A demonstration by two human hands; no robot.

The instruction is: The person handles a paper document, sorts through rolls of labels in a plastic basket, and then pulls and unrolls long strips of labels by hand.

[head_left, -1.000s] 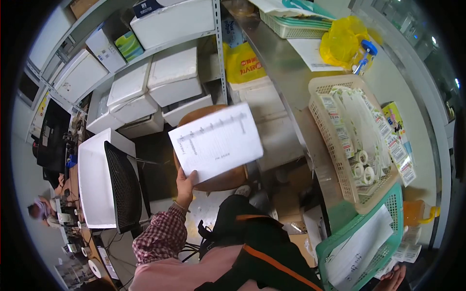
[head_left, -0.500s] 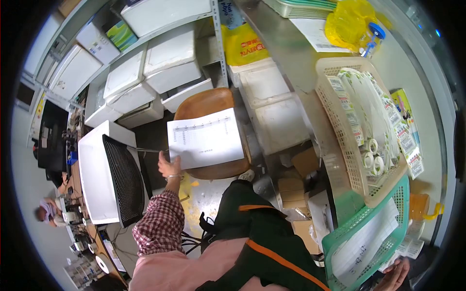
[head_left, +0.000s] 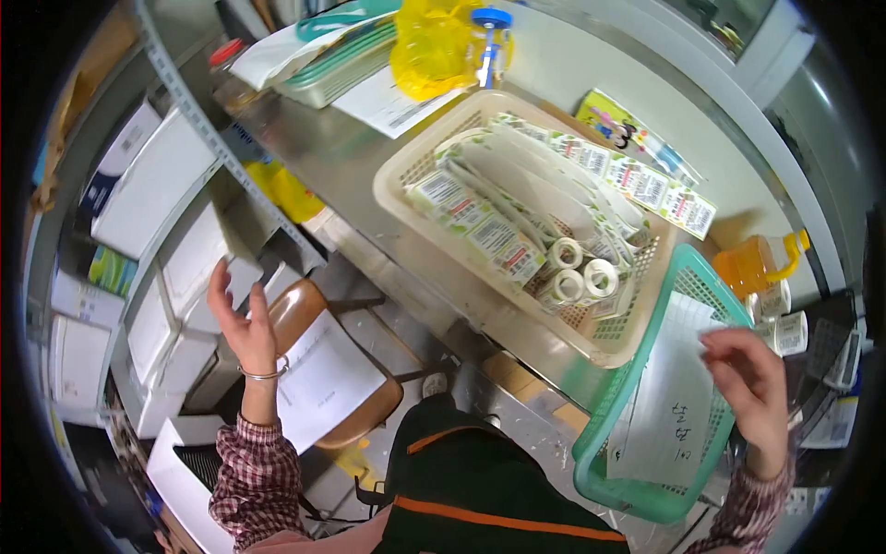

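Observation:
My left hand (head_left: 245,328), with a bracelet at the wrist, is raised with fingers apart and holds nothing. Near it, a printed sheet (head_left: 323,388) lies on a brown wooden chair (head_left: 383,406). Over the right side of a green plastic basket (head_left: 600,452) hovers my right hand (head_left: 752,388), fingers bent but spread, nothing visible in them. Inside that basket lies white paper (head_left: 669,379) with handwriting. Beside it, a beige basket (head_left: 480,268) contains strips of printed labels (head_left: 480,226) and several small white rolls (head_left: 601,266).
The metal counter (head_left: 369,226) carries both baskets. Farther back are a yellow plastic bag (head_left: 429,55), a blue-capped item (head_left: 491,20) and a paper sheet (head_left: 392,106). A bottle of orange liquid (head_left: 743,268) stands right. White boxes (head_left: 161,194) fill shelving at left.
My view has turned right toward the counter. My left hand has come away from the printed sheet on the chair. My right hand has risen beside the green basket.

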